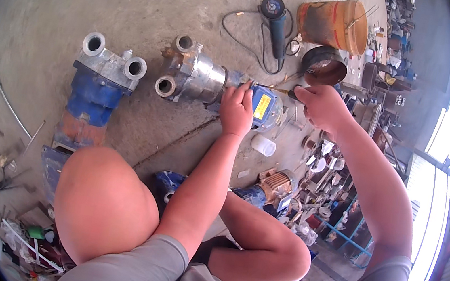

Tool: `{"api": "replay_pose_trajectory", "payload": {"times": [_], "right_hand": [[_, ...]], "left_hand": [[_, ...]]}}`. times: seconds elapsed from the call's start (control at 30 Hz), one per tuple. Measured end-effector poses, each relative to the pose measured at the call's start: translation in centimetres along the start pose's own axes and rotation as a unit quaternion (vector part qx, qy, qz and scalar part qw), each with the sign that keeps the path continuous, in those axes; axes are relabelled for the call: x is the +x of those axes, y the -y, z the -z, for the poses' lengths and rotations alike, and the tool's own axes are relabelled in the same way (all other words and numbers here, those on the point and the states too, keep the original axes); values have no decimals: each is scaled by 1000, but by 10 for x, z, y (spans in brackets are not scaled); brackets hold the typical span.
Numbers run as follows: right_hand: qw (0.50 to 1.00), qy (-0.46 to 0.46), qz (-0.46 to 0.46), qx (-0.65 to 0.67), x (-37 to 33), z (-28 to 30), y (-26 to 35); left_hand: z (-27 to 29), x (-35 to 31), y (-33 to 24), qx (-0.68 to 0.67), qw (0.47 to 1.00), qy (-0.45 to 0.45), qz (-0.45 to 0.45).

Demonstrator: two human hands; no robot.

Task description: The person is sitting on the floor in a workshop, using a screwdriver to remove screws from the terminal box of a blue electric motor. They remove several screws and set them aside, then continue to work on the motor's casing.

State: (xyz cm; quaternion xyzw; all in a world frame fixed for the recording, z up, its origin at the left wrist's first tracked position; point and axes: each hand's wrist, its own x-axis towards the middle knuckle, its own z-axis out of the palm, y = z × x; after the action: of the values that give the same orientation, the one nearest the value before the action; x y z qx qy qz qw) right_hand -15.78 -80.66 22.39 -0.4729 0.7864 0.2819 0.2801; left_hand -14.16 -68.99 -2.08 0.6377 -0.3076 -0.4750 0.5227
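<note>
My right hand (323, 108) is closed around the dark handle of a screwdriver (279, 90), whose thin shaft points left over an electric pump on the floor. The blue terminal box (263, 105) of its motor bears a yellow label. My left hand (236, 110) lies against the motor beside this box, with its fingertips gathered near the screwdriver's tip; what they pinch, if anything, is too small to make out. The bare-metal pump head (200, 75) with two round ports reaches out to the left of my left hand.
Left stands a second blue pump (92, 94) with grey ports. Beyond are an angle grinder (274, 26) with its cord, an orange bucket (327, 23) and a round dark pan (324, 66). A white cup (263, 145) and a rusty motor (278, 186) sit nearer; parts crowd the right side.
</note>
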Motion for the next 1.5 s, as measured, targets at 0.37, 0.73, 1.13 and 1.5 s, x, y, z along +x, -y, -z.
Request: {"api": "replay_pose_trajectory", "payload": {"times": [0.37,0.73,1.13,1.5], "right_hand": [[910,-37,187,-368,-1,-14,-4],[778,-84,313,-538,-13,-23,-15],[904,-132,285,-291,10,-32,-46],[974,50,129,-180,22,-22,-29]], "left_hand": [[-5,2,7,-72,996,-17,43],[-1,-3,-20,71,984,-159,33],[-23,-42,-104,-629,670,121,375],[-11,-14,-91,-706,545,124,435]]}}
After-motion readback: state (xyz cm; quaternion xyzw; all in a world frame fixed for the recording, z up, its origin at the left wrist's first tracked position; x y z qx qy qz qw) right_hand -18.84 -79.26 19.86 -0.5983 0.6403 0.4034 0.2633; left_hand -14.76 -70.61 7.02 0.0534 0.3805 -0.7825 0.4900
